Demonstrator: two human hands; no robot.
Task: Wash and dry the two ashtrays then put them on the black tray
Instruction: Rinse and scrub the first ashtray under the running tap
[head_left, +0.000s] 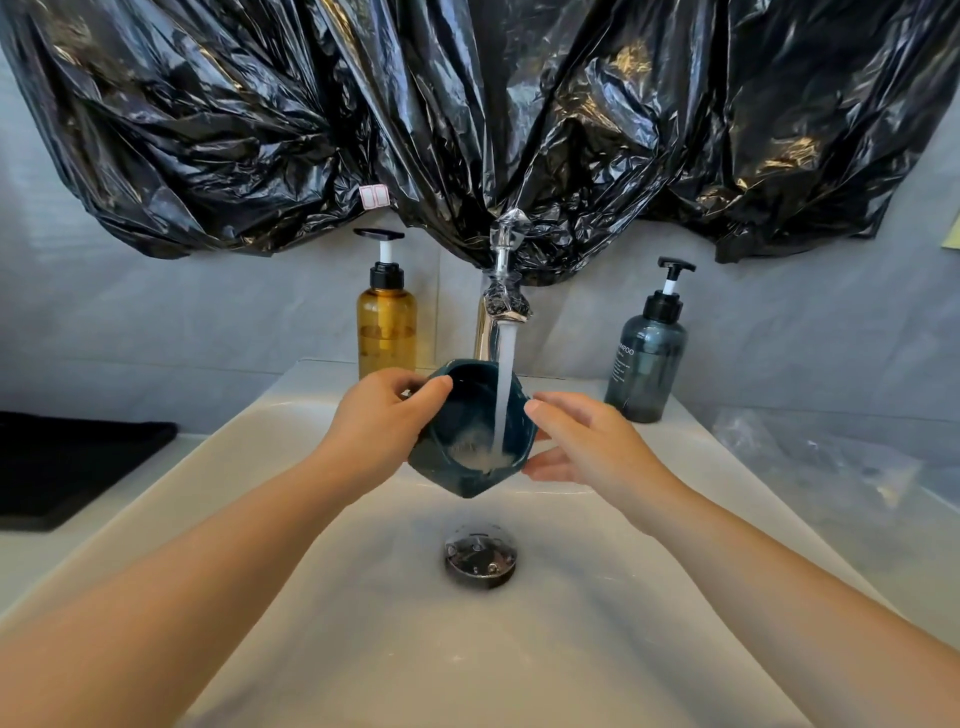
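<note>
Here left hand (382, 422) grips ashtray (466, 413) under tap (500, 307).

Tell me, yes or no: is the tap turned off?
No, a stream of water runs from the tap into the dark ashtray that the left hand holds.

Both forearms (208, 571) are bare, as are the left hand (376, 421) and right hand (589, 444).

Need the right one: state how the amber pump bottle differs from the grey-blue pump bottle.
The amber pump bottle stands left of the faucet; the grey-blue pump bottle stands right of it. The amber one shows no readable print; the grey-blue one bears white lettering. Both are upright with black pumps.
</note>
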